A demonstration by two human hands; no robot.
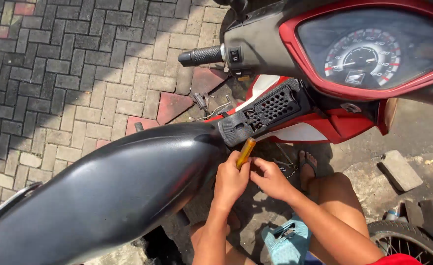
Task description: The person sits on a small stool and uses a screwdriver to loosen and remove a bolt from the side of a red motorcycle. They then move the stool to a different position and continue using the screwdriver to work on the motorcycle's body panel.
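Yellow-handled screwdriver [246, 151] is being gripped by the left hand [230, 180], right hand [271, 179] touching alongside, just beneath the scooter's black seat [108, 191].

Harsh sunlight falls from above, glaring off the glossy black scooter seat [108, 191]. Beyond the seat, a broad shadow bands the grey brick paving [54, 73]. Focus stays sharp; edges bend slightly.

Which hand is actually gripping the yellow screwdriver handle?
The left hand: its fingers wrap the yellow screwdriver handle just below the scooter's black seat. The right hand sits beside it, fingertips next to the left hand, not around the handle.
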